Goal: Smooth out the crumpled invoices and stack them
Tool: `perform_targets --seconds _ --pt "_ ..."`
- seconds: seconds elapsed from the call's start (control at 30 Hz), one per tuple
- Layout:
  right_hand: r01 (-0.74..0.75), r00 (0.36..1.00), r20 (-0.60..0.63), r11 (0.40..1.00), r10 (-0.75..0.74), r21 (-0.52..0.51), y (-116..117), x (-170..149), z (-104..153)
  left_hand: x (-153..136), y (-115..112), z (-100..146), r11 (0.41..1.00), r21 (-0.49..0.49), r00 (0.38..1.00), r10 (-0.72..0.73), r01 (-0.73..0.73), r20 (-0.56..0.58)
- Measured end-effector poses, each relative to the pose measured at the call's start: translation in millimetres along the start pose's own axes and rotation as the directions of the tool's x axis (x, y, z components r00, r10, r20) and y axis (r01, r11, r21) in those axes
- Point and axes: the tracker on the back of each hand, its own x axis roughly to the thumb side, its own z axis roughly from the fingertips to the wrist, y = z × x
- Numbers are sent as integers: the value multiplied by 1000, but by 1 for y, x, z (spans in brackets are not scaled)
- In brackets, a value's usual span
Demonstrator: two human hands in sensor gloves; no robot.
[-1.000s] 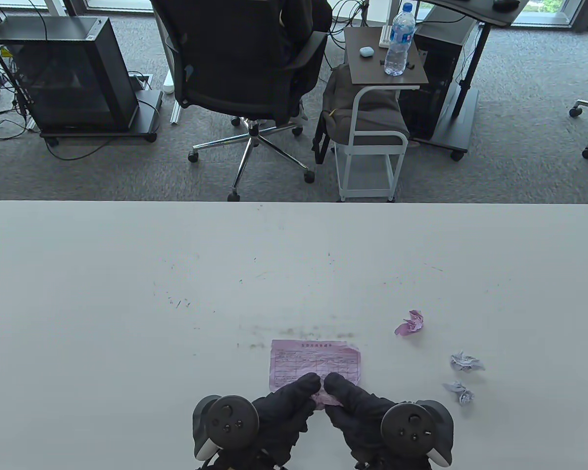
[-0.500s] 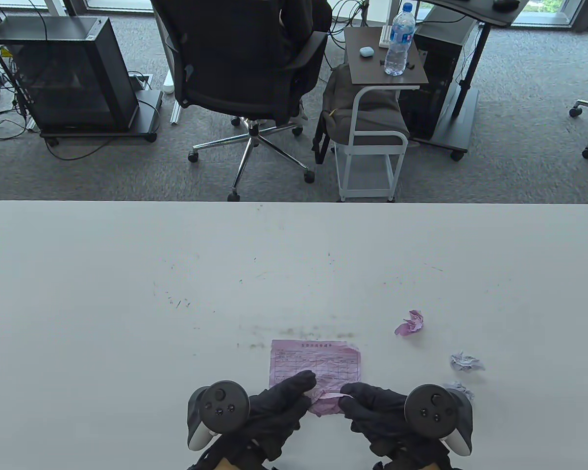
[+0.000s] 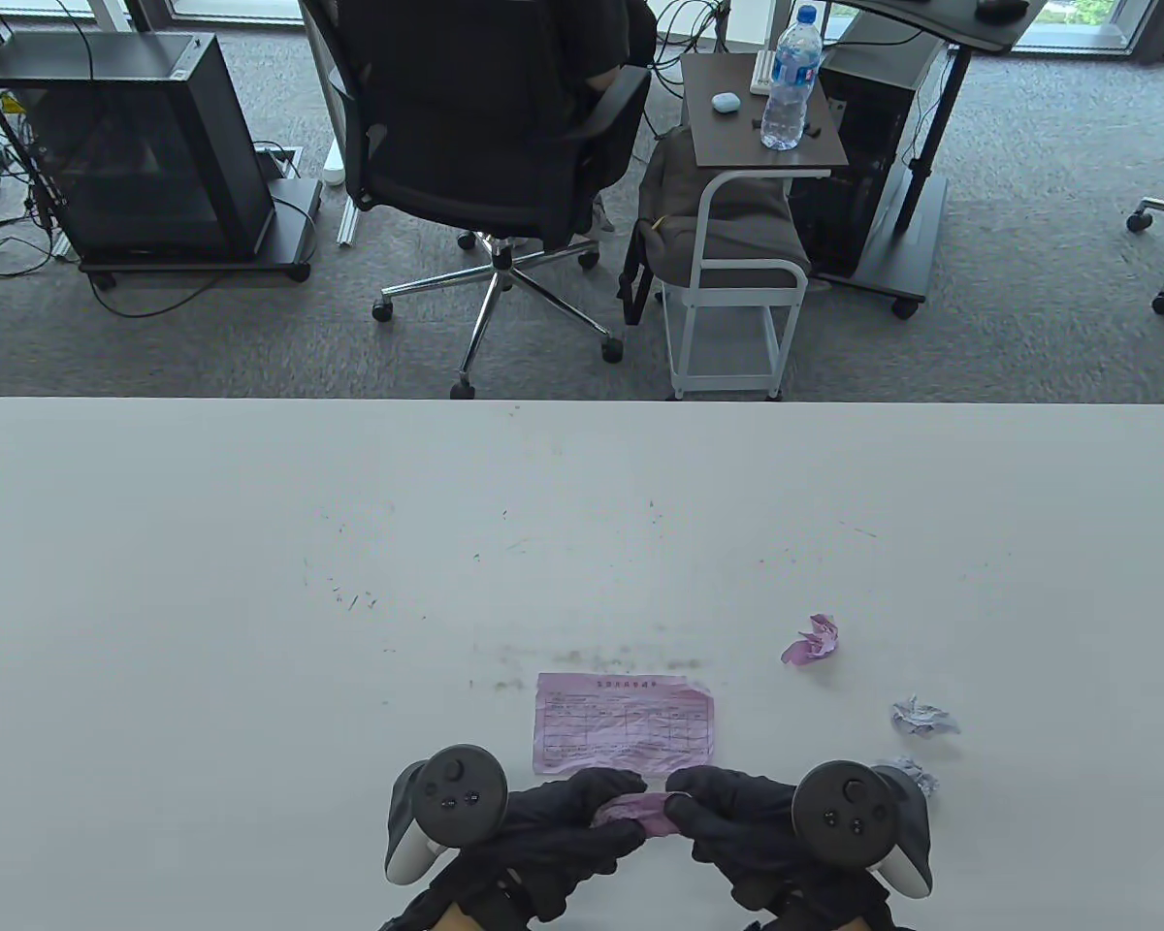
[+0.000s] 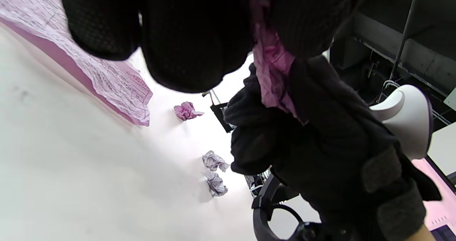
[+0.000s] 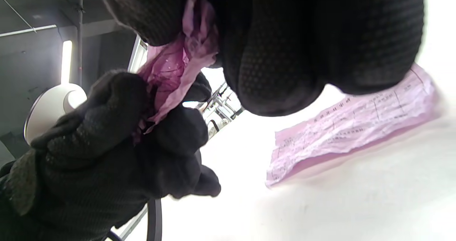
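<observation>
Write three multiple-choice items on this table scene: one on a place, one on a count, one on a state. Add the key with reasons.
1. Where does the flattened pink invoice lie?
A. Just beyond the hands
B. At the table's far edge
C. On the floor

2. How many crumpled balls lie loose on the table?
A. One
B. Three
C. Five

3. What are the left hand and right hand doing?
A. Resting flat
B. Pinching one crumpled pink paper between them
C. Holding a bottle

Key: A, the sheet sits right past the fingertips; B, one pink and two whitish balls lie to the right; B, both hands' fingers close on it.
</observation>
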Motion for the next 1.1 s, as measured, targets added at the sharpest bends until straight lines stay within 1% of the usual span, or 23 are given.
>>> perform_targets --seconds 0.07,0.13,0.17,0.27,0.3,0.4,0.47,0.53,0.63,0.67,0.77,0.83,0.87,0.9,0.93,0.97,1.0,1.1 --pt "-16 1000 9 999 16 33 0 -1 0 1 0 -1 999 -15 999 -38 38 8" --pt "-33 997 68 999 31 27 -2 0 -1 4 -1 -1 995 -24 995 -101 102 16" --pt "-24 997 77 999 22 26 -2 0 -1 5 -2 -2 993 -24 993 -115 116 20" --pt "20 994 106 999 -24 40 4 1 -3 7 -8 -3 995 -17 995 -101 101 15" --pt "31 992 124 999 -32 7 7 2 -4 7 -10 -3 998 -10 998 -67 67 5" --pt "45 994 104 986 -29 -161 5 3 -4 5 -7 -2 999 19 999 -35 35 -7" --pt "115 991 89 978 -101 -172 5 1 -3 2 -5 -1 999 52 1000 9 -8 -18" --pt "179 983 72 956 -167 -231 6 -2 -1 -2 -4 0 995 65 996 74 -71 -40" --pt "222 975 52 938 -216 -265 4 -5 0 -9 -10 -1 985 26 983 172 -170 -72" --pt "219 976 42 938 -215 -269 4 -6 0 -11 -11 -2 983 9 980 182 -182 -79" --pt "164 986 24 941 -164 -297 0 -7 2 -12 -15 -5 983 -92 984 148 -158 -102" --pt "97 995 24 951 -94 -292 -4 -7 2 -10 -16 -5 982 -167 989 66 -88 -132" --pt "20 1000 20 957 -15 -290 -7 -7 3 -9 -15 -5 974 -225 992 12 -40 -125" --pt "-42 998 36 960 54 -276 -9 -6 3 -7 -15 -4 966 -260 996 -17 -8 -93" --pt "-76 993 65 965 95 -250 -10 -5 3 -7 -14 -4 969 -245 997 -9 -10 -78" --pt "-103 987 97 972 126 -211 -10 -3 3 -5 -12 -3 980 -196 998 21 -34 -65" --pt "-110 985 114 975 133 -192 -7 -1 4 -5 -11 -4 982 -174 997 67 -72 -38" --pt "-92 981 154 982 118 -166 0 6 2 -3 -14 -6 971 -194 991 133 -137 -32"
